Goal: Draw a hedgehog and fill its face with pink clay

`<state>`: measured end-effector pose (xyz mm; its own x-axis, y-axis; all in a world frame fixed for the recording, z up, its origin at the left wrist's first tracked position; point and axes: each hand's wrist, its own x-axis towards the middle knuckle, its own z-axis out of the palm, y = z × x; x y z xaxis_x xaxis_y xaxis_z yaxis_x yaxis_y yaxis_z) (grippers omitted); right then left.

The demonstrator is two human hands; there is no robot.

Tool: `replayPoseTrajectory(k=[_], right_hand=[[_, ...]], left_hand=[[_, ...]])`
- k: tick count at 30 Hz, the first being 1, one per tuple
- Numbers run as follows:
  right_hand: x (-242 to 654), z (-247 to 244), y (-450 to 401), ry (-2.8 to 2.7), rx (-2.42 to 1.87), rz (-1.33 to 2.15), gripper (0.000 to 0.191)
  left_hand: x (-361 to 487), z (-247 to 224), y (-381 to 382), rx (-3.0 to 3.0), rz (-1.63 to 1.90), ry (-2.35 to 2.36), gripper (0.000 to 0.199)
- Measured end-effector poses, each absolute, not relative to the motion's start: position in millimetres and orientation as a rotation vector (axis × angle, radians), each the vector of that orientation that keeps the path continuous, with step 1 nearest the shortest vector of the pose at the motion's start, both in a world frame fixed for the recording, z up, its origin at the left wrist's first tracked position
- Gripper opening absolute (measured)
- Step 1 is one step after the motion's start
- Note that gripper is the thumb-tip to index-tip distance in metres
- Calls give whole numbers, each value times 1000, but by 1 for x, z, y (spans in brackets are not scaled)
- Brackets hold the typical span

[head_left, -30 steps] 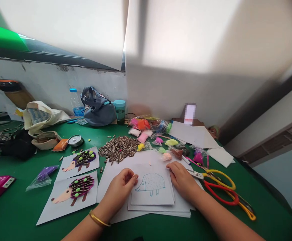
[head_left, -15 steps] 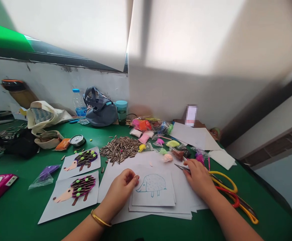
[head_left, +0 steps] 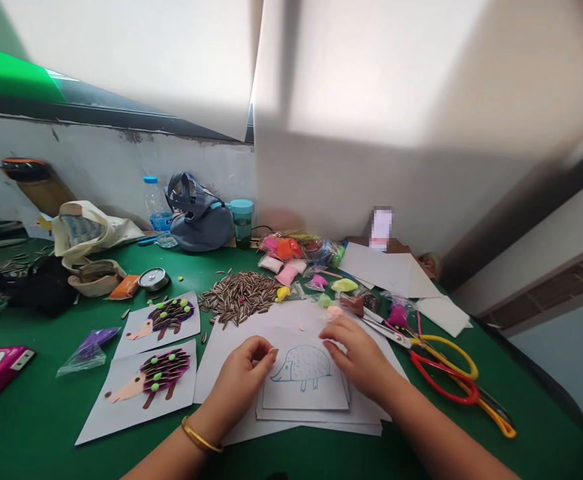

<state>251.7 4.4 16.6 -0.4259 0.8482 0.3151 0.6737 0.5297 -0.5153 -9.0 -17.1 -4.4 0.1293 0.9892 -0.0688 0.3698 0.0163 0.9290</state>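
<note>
A hedgehog drawing (head_left: 305,393) in blue-green lines lies on white sheets before me. At its left edge my left hand (head_left: 251,370) pinches thumb against fingers; what it holds, if anything, is too small to name. Above the drawing's right side my right hand (head_left: 356,357) has its thumb and fingers apart, with nothing seen between them. A lump of peach clay (head_left: 335,312) lies just beyond the right fingers. Scissors with red and yellow handles (head_left: 444,377) rest to the right, blades toward the brown clay (head_left: 352,305).
Two finished hedgehog pictures (head_left: 169,317) lie at the left. Behind the sheets are a heap of striped seeds (head_left: 241,297) and bags of coloured clay (head_left: 287,250). A blue bag (head_left: 201,223), a cup (head_left: 243,223) and a bottle (head_left: 157,213) stand by the wall.
My right hand has let go of the scissors and moved left over the drawing. The scissors now lie on the right. My left hand has kept its place and pinch.
</note>
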Motion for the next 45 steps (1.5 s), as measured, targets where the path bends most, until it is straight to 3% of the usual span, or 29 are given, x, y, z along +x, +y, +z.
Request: replayPoseTrajectory(k=[5, 9, 16, 22, 31, 34, 45], right_hand=[[200, 28, 4, -2187, -1137, 790, 13], [184, 24, 7, -2227, -1122, 837, 2], [196, 21, 4, -2203, -1247, 897, 9], [189, 14, 1, -2325, -1307, 822, 7], [184, 1, 0, -2402, -1408, 566, 2], [185, 0, -1, -2405, -1398, 549, 2], [233, -13, -1, -2323, -1449, 383, 44]], left_hand=[[-6, -1, -19, 1559, 869, 1336, 25], [-4, 0, -21, 1559, 877, 1304, 22], [-16, 5, -25, 1878, 719, 1419, 6], [-18, 5, -34, 2269, 526, 1354, 32], [-20, -1, -42, 2539, 479, 1280, 47], [-18, -1, -41, 2614, 452, 1268, 41], [-15, -13, -41, 2686, 514, 1317, 47]])
